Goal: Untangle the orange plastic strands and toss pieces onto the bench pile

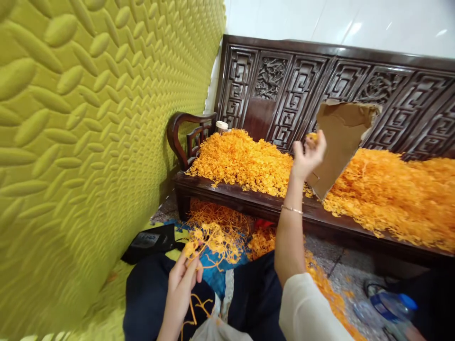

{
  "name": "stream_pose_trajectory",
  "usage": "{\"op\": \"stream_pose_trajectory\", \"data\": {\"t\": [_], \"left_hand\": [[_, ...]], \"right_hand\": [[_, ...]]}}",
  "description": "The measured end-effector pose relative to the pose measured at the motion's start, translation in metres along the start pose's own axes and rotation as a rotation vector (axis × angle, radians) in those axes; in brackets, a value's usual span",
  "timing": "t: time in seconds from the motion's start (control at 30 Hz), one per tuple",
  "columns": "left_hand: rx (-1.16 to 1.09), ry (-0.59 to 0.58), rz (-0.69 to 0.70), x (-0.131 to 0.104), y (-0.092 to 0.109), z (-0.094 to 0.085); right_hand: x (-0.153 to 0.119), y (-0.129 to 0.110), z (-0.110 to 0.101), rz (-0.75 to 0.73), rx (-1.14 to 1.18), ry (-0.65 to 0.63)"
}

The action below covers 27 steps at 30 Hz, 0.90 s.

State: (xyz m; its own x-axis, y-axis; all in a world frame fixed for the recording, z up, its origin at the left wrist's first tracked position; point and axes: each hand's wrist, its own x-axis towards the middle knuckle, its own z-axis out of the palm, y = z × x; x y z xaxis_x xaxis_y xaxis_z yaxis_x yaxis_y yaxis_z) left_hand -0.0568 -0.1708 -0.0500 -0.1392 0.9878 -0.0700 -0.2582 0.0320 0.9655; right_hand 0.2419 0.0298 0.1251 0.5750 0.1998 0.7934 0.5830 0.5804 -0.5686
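Several orange pieces, seemingly flower-shaped, trail thin, tangled stems.

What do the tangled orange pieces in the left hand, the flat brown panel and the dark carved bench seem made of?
Tangled orange pieces: probably moulded plastic, satin-looking, judging by the thin branching stems.
Flat brown panel: apparently cardboard, matte, with rough, torn edges.
Dark carved bench: likely wood, glossy lacquer or varnish, with bright highlights.

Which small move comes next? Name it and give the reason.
Probably lower the right hand and release its orange piece onto the heap left of the cardboard: the hand is raised before the bench, the piece in its grasp, while the left hand holds an orange cluster.
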Motion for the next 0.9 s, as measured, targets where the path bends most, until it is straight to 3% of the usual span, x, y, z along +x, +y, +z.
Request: {"op": "stream_pose_trajectory", "data": {"t": [0.07, 0.13, 0.23, 0.3, 0.37, 0.4, 0.47, 0.53, 0.6, 0.77, 0.9], "left_hand": [[0.031, -0.044, 0.025, 0.002, -0.001, 0.002], [0.055, -0.083, 0.039, 0.005, -0.002, 0.003], [0.068, -0.101, 0.031, 0.011, -0.002, 0.004], [0.059, -0.093, 0.025, 0.014, -0.001, 0.005], [0.061, -0.101, 0.025, 0.016, 0.000, 0.006], [0.065, -0.111, 0.024, 0.016, 0.001, 0.005], [0.076, -0.123, 0.022, 0.017, 0.002, 0.004], [0.101, -0.122, 0.014, 0.017, 0.002, 0.001], [0.139, -0.111, 0.009, 0.017, 0.001, -0.002], [0.172, -0.137, 0.029, 0.013, -0.001, -0.006], [0.198, -0.172, 0.093, 0.008, 0.004, -0.009]], "right_hand": [[-0.003, 0.013, 0.017, 0.100, -0.113, -0.357], [-0.028, 0.011, 0.021, 0.179, -0.126, -0.622], [-0.087, -0.020, 0.008, 0.267, 0.132, -1.009], [-0.125, -0.046, -0.004, 0.307, 0.377, -1.457], [-0.151, -0.066, -0.013, 0.254, 0.509, -1.786], [-0.160, -0.072, -0.017, 0.214, 0.520, -1.869], [-0.170, -0.078, -0.022, 0.176, 0.476, -1.859], [-0.172, -0.079, -0.027, 0.211, 0.456, -1.714], [-0.173, -0.079, -0.030, 0.270, 0.483, -1.587], [-0.186, -0.078, -0.039, 0.447, 0.581, -1.523], [-0.205, -0.076, -0.049, 0.623, 0.657, -1.335]]}}
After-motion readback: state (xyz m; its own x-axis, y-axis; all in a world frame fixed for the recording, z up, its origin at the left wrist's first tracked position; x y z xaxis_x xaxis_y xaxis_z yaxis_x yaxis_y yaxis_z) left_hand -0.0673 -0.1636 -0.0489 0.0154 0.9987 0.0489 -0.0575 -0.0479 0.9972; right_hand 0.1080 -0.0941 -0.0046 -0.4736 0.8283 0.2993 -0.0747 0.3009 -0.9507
